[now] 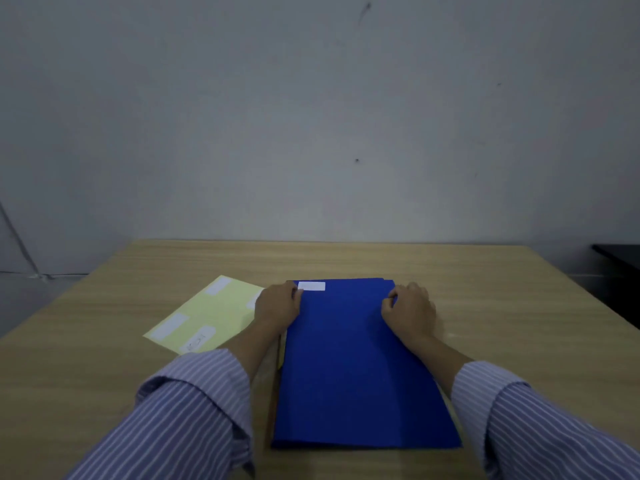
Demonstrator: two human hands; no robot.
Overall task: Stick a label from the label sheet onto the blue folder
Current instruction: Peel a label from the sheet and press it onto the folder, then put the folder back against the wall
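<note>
wooden table (485,289) against a grey wall: one blue folder (353,368), one white label (311,286) at its far left corner, one yellow label sheet (207,313) left, partly hidden. left hand (277,304) fingertips press the label's edge; right hand (408,308) curled, gripping the folder's far right edge.

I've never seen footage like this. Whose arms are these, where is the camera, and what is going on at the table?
There is no machine here. A person wears a camera on the head, so you look down on their own arms in striped sleeves. On the wooden table lies a blue folder with a white label at its far left corner. The left hand rests at that corner, touching the label's edge. The right hand rests on the folder's far right part. Left of the folder lies a yellow label sheet with a few labels on it. Neither hand lifts anything.
</note>
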